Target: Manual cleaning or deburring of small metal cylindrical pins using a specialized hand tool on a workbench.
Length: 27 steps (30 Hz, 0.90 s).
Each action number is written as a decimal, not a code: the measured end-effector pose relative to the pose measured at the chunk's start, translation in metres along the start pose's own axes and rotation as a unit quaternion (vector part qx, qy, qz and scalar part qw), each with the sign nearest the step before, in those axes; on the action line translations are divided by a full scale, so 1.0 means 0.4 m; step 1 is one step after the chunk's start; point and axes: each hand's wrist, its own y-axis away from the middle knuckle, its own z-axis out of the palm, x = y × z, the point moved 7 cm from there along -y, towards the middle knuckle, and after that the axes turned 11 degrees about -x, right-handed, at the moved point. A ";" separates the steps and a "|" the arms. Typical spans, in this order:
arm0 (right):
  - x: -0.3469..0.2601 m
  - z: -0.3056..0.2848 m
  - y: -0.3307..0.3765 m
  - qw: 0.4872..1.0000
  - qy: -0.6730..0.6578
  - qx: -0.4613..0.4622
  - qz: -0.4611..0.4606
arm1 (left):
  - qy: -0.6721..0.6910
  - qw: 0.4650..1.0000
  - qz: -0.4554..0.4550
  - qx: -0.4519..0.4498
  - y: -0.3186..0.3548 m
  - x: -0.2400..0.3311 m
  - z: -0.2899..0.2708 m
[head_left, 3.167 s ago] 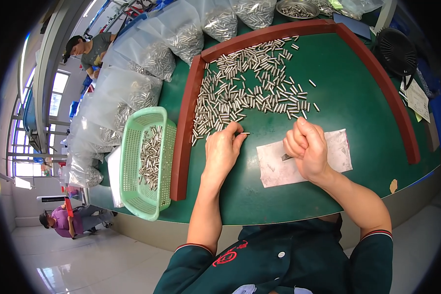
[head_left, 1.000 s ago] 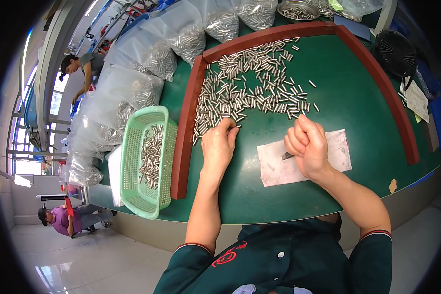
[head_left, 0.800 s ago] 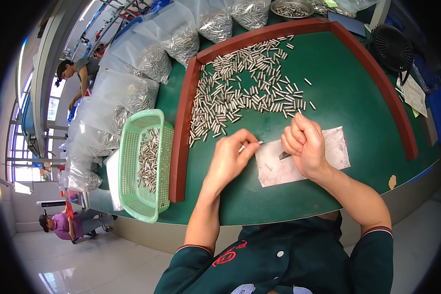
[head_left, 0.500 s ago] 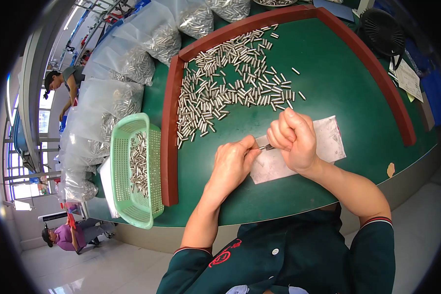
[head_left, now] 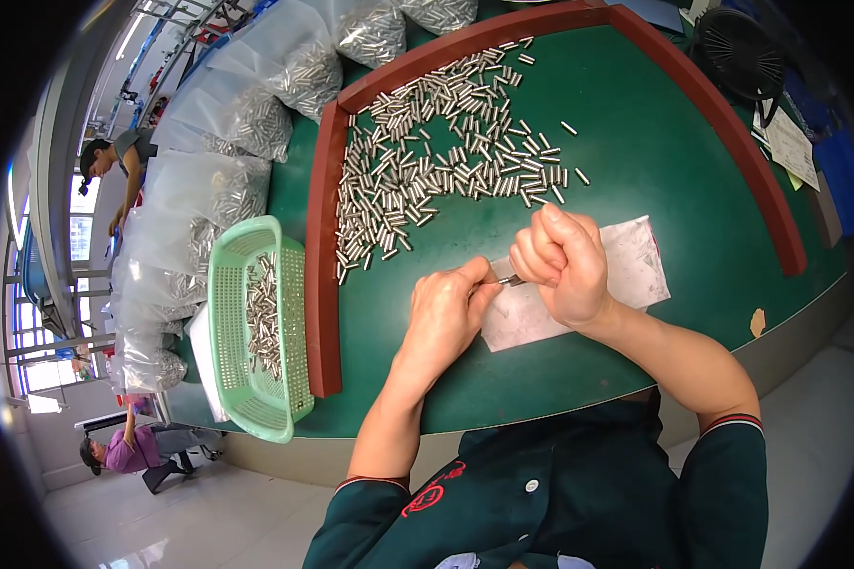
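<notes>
Both hands meet over the green bench, just above the near edge of a white sheet. Left hand pinches one end of a small metal pin between thumb and forefinger; right hand is curled into a loose fist, its grip closed on the pin's other end. Pin held just above the sheet's left part. Loose pile of pins lies beyond the hands, inside a red rim. Left of the rim, a green basket holding more pins. Clear bags of pins crowd the far left.
</notes>
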 end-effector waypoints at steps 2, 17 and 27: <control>-0.003 0.000 0.002 1.000 -0.011 0.005 -0.005 | -0.001 1.000 -0.003 0.001 -0.001 0.003 -0.001; 0.010 0.026 -0.030 0.997 0.077 0.010 0.025 | 0.022 1.000 -0.002 -0.002 -0.008 0.005 -0.004; 0.004 -0.006 -0.006 1.000 0.005 0.002 0.015 | 0.767 0.609 0.054 -0.193 -0.009 -0.038 0.042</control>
